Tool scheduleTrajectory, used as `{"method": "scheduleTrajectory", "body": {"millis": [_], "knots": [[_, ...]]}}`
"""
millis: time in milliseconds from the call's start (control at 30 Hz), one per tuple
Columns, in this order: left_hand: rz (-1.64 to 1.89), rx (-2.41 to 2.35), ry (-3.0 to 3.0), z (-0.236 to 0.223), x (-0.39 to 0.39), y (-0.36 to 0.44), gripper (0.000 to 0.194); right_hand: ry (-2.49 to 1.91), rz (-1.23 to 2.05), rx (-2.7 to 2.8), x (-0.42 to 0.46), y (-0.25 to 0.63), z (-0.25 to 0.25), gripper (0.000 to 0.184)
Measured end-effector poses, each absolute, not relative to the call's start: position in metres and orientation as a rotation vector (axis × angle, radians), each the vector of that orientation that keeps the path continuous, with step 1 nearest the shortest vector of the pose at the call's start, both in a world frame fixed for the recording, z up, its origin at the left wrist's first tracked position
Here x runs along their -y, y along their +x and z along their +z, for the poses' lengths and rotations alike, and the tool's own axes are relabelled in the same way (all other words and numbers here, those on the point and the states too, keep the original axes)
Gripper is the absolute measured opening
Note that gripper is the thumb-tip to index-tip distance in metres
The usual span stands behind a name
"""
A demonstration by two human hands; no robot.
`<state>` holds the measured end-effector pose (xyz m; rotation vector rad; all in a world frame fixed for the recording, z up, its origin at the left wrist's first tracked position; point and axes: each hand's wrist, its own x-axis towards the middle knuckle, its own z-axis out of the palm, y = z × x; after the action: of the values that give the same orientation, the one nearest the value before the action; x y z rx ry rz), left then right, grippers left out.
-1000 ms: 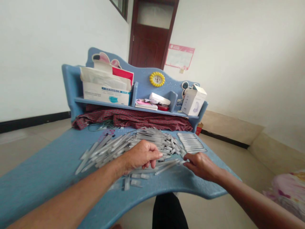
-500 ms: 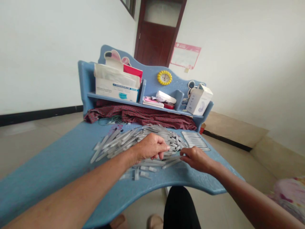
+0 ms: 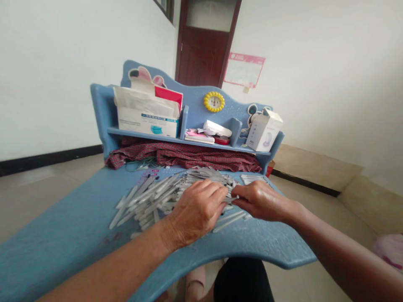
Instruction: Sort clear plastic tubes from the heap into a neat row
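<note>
A heap of greyish-white, translucent pens (image 3: 147, 201), some with dark ends, is spread over the blue desk. Above its right part, my left hand (image 3: 200, 207) and my right hand (image 3: 262, 202) meet almost fingertip to fingertip. Between their pinched fingers shows a pale pen (image 3: 231, 200), gripped from both sides; its left part is hidden behind my left hand. Just below the hands, a few loose pens (image 3: 229, 222) lie on the desk. Beyond my right hand is a neat row of pens (image 3: 252, 179), partly covered by that hand.
The blue desk (image 3: 63, 235) has a curved front edge over my legs. Along its back, a checked cloth (image 3: 189, 157) is bunched beneath a shelf holding a mask box (image 3: 145, 121), papers (image 3: 200, 136) and a white box (image 3: 264, 132). A yellow flower-shaped clock (image 3: 214, 102) is on the backboard.
My hands were apart and have come together, both now closed on a pen. My left hand covers more of the heap, and the view has shifted slightly.
</note>
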<state>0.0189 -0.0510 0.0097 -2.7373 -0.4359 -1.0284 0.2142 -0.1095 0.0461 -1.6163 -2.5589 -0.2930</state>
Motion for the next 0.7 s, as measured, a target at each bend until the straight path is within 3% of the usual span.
{"method": "scheduleTrajectory", "body": {"millis": [267,500,700], "knots": [[-1.063,0.654,-2.699,0.006,0.034,0.013,0.019,-1.434,-0.229,2.524,0.079,0.205,0.066,0.023],[-1.41,0.686,-2.43,0.007,0.018,0.007,0.015,-1.648,-0.057,2.279,0.052,0.244,0.054,0.017],[-1.433,0.762,-2.36,0.006,0.01,0.004,0.015,-1.701,0.022,2.327,0.032,0.246,0.038,0.018]]}}
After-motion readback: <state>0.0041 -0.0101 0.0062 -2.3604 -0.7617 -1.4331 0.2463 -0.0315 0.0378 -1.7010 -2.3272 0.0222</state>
